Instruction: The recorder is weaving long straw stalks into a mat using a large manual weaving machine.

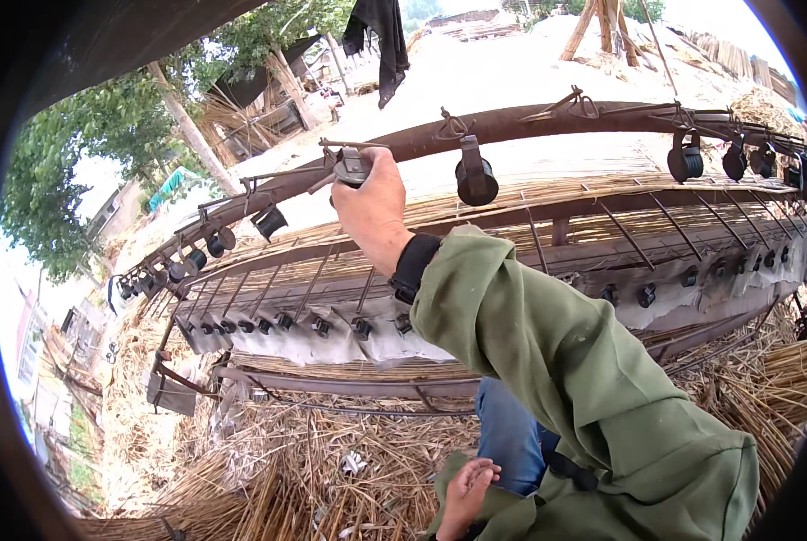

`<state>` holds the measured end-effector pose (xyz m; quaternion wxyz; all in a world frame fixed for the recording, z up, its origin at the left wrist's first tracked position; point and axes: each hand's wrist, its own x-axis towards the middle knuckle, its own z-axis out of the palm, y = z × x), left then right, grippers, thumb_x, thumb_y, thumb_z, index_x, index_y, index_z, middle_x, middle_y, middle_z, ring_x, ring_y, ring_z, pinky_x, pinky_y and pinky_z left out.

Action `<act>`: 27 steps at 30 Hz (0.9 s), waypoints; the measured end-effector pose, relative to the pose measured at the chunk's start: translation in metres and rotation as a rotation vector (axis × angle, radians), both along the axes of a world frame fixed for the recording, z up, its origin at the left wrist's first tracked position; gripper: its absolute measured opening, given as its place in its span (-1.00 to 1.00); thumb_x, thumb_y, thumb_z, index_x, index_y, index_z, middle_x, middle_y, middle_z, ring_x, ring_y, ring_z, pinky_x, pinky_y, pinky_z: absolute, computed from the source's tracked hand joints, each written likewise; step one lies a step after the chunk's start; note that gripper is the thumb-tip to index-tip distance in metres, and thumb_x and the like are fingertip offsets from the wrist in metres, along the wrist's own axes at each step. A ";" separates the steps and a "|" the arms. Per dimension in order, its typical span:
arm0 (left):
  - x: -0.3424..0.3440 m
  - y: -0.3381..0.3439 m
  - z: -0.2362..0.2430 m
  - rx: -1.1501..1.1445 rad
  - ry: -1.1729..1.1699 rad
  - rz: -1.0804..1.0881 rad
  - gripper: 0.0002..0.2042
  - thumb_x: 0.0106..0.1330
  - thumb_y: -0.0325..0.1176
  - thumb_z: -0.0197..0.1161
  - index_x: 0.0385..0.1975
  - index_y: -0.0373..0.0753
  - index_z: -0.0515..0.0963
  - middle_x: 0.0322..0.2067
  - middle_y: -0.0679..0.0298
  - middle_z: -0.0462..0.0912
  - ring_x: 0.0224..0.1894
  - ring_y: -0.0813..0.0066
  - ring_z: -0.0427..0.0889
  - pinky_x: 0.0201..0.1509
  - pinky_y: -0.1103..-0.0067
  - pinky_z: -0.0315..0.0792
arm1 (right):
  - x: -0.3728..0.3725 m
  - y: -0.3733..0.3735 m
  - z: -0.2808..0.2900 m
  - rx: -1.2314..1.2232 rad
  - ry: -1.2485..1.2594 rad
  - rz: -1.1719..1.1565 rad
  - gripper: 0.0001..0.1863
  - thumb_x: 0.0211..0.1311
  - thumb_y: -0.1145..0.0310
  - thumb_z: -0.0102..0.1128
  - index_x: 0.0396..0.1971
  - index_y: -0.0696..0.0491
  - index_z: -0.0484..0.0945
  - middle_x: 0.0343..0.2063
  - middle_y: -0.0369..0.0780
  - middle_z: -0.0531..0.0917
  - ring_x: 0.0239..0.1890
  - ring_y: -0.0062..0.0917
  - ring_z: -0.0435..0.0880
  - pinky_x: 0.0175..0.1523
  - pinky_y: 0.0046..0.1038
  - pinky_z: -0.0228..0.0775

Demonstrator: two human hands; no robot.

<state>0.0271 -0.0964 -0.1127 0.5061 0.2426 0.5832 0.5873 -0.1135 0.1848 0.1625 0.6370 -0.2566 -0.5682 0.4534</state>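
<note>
With my right hand [367, 203] I reach across to the long curved brown beam, and its fingers are closed around a dark spool in a metal holder [351, 169]. The arm is in a green sleeve. Low in the view, my left hand [468, 491] rests near my blue trouser leg, its fingers curled together with nothing visible in them. Just right of my right hand, another dark spool [476, 173] hangs from the beam [529, 122]. On the other side, a black spool [268, 222] hangs tilted.
More spools [685, 158] hang along the beam. Below it, a frame of thin metal rods [627, 234] stands over laid reeds and a pale sheet [331, 335] with small black clips. Loose straw [331, 451] covers the ground. A dark cloth [381, 45] hangs at the top.
</note>
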 end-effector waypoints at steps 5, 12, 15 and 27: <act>-0.001 -0.002 -0.008 0.031 0.001 -0.012 -0.77 0.29 -0.43 0.03 -0.11 -0.39 0.37 -0.25 0.18 0.56 -0.26 0.57 0.53 -0.16 0.69 0.38 | 0.017 0.020 -0.012 -0.384 0.057 0.291 -0.67 -0.02 0.48 0.16 -0.21 0.21 0.35 -0.37 -0.22 0.50 -0.38 -0.60 0.49 -0.33 -0.53 0.37; -0.005 -0.004 -0.012 0.021 -0.038 0.002 -0.75 0.28 -0.44 0.05 -0.10 -0.41 0.35 -0.24 0.15 0.55 -0.24 0.52 0.53 -0.13 0.65 0.39 | 0.013 0.033 -0.029 -0.592 0.304 0.795 -0.74 0.16 0.48 0.06 -0.16 0.18 0.32 -0.37 -0.21 0.52 -0.33 -0.54 0.57 -0.33 -0.47 0.45; -0.006 -0.007 -0.021 0.001 -0.067 0.010 -0.75 0.28 -0.44 0.05 -0.10 -0.43 0.34 -0.25 0.14 0.54 -0.24 0.50 0.53 -0.10 0.63 0.40 | 0.022 0.032 -0.035 -0.530 0.428 1.061 -0.78 0.19 0.50 0.02 -0.17 0.17 0.32 -0.30 -0.19 0.52 -0.28 -0.50 0.58 -0.30 -0.51 0.45; -0.005 -0.010 -0.038 0.041 0.026 -0.024 -0.75 0.27 -0.36 0.07 -0.12 -0.35 0.39 -0.36 0.24 0.54 -0.32 0.53 0.49 -0.20 0.62 0.40 | 0.001 0.054 -0.031 -0.381 0.070 0.525 -0.74 0.03 0.50 0.18 -0.31 0.27 0.37 -0.44 -0.18 0.52 -0.48 -0.59 0.51 -0.45 -0.59 0.36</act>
